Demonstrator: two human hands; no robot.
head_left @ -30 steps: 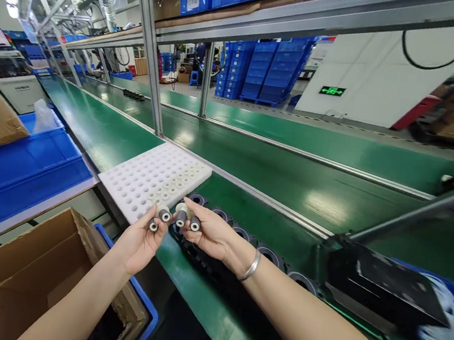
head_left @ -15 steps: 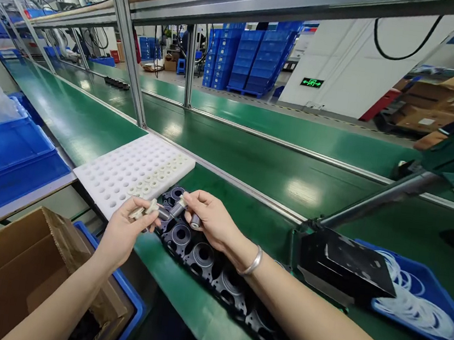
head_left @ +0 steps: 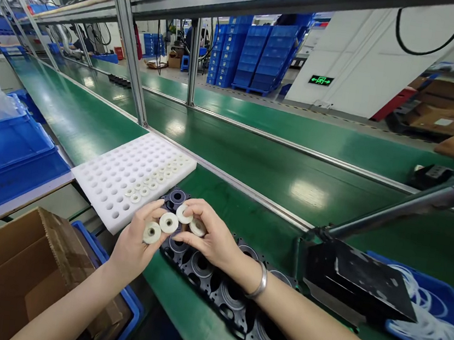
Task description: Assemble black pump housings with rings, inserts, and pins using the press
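My left hand (head_left: 133, 244) holds two parts with cream round faces, one of them a cream disc (head_left: 152, 232). Two similar parts are in my right hand (head_left: 214, 237), including another disc (head_left: 197, 227). The hands are side by side, with the cream faces turned toward me. Beneath them a row of black round housings (head_left: 201, 264) runs along the green surface. Just beyond my left hand lies a white foam tray (head_left: 114, 178) with rows of holes, several filled with cream pieces.
An open cardboard box (head_left: 3, 269) stands at lower left, near blue bins (head_left: 10, 149). A black box (head_left: 358, 277) and a blue tray of white rings (head_left: 434, 333) are on the right. A metal post (head_left: 130, 42) rises behind the foam tray. A person's arm shows at far right.
The parts in both hands have turned from showing their dark shafts to showing their cream faces. The view has shifted slightly, and more of the person's arm shows at far right.
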